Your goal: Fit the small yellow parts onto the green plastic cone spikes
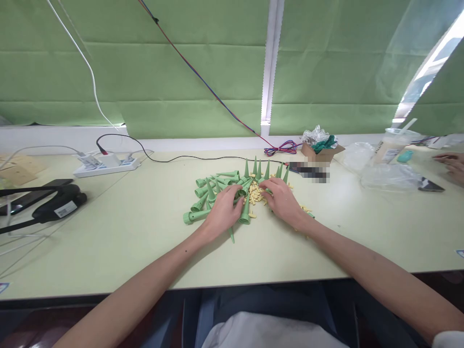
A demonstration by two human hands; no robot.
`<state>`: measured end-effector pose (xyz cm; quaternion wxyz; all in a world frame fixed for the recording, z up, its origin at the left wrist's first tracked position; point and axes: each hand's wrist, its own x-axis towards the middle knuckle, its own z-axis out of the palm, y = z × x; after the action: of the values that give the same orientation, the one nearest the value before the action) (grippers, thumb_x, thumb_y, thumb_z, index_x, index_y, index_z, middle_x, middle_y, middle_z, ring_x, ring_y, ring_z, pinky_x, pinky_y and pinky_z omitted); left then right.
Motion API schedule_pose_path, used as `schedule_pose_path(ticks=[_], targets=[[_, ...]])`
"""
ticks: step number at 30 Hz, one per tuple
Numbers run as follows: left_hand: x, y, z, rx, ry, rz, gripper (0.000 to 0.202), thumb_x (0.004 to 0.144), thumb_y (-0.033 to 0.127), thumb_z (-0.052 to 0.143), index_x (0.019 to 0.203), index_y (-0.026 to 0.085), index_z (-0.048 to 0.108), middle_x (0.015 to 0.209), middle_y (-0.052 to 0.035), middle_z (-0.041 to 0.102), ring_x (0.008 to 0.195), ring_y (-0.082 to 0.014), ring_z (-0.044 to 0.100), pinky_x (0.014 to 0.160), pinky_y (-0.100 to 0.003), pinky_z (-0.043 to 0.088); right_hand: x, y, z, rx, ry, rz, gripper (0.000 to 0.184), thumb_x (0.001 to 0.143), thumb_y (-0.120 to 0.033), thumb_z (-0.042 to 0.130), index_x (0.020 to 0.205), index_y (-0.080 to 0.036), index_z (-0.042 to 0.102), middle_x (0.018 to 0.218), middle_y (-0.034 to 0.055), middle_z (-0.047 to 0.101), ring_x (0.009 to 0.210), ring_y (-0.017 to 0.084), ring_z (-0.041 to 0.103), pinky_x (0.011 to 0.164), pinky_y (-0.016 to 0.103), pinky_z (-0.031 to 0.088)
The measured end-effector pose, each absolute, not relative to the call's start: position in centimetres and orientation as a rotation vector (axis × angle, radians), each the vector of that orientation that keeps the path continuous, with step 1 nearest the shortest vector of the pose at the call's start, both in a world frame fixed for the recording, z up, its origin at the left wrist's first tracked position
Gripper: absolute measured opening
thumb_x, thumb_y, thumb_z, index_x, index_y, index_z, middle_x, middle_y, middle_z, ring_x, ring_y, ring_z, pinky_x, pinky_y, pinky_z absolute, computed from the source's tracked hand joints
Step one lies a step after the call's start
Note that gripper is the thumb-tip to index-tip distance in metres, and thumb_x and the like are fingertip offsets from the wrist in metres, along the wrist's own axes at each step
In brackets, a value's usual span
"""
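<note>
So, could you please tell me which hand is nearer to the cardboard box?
Right. The right hand is in front and left of the cardboard box; the left hand is farther left, at the green cones.

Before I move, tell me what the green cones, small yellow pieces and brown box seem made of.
Green cones: probably moulded plastic, satin, given their repeated shape and smooth, even colour.
Yellow pieces: possibly matte plastic, too small to be sure.
Brown box: likely matte cardboard, from its folded flap.

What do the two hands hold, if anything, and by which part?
Cannot be told: left hand and right hand are by green cones, any grip unclear.
</note>
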<state>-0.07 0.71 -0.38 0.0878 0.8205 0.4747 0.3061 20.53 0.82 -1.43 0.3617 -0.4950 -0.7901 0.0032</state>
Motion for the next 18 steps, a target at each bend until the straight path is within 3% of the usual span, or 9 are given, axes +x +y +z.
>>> schedule_pose_path(ticks=[6,10,18], targets=[[0.2,0.1,0.5,2.468,1.174,1.134,0.020,0.092,0.028,0.059,0.108,0.019,0.066,0.110,-0.0062,0.072,0.102,-0.0225,0.066,0.089,-0.035,0.053,19.9,0.1,-0.7,-1.037,-1.920,0.090,0.014,0.096,-0.016,0.050,0.102,-0.019,0.063,0.100,0.0090,0.064,0.090,0.022,0.062,0.080,0.035,0.050],[0.3,-0.2,0.6,2.493,0.984,1.071,0.011,0.092,0.027,0.061,0.095,0.019,0.067,0.096,-0.0037,0.071,0.089,-0.0184,0.066,0.078,-0.030,0.051,19.3,-0.4,-0.7,-0.922,-1.910,0.112,0.013,0.097,-0.018,0.050,0.102,-0.021,0.062,0.099,0.0079,0.063,0.088,0.020,0.061,0.080,0.034,0.051],[0.4,-0.3,0.4,2.509,0.910,0.991,0.011,0.091,0.027,0.063,0.095,0.018,0.068,0.089,-0.0040,0.069,0.082,-0.0177,0.064,0.075,-0.030,0.048,18.8,-0.8,-0.6,-0.874,-1.883,0.146,0.007,0.095,-0.019,0.055,0.099,-0.020,0.061,0.093,0.0067,0.062,0.081,0.018,0.061,0.073,0.032,0.053]])
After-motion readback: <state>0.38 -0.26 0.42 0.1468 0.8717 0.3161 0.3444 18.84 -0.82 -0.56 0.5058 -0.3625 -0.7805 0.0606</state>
